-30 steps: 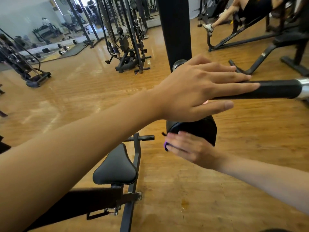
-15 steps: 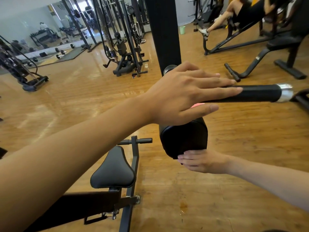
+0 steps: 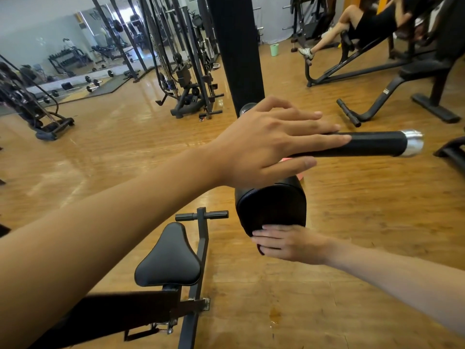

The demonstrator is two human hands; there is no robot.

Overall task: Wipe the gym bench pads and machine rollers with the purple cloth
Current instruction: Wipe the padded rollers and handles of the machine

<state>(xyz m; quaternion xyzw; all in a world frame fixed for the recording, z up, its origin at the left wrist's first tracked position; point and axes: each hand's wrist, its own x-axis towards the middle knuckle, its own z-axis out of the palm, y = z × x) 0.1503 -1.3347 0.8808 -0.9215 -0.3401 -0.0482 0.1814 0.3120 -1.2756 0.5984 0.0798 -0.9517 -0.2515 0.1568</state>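
Item: left hand [image 3: 266, 144], fingers straight and flat along the black bar [image 3: 372, 144], steadying it; I see no shift there over the last second. Item: right hand [image 3: 289, 244], fingers extended and pressed to the lower rim of the black roller [image 3: 271, 207]; a second ago it lay higher on the roller's face, so I read one downward stroke as just finished. Item: purple cloth [image 3: 261, 249], now only a dark sliver under the right fingertips, where earlier a brighter purple edge showed; the rest is hidden beneath the palm. The hands are well apart, one above the roller and one below. Item: seat pad [image 3: 168, 258], lower left, no hand on it; I judge it is yet to be wiped.
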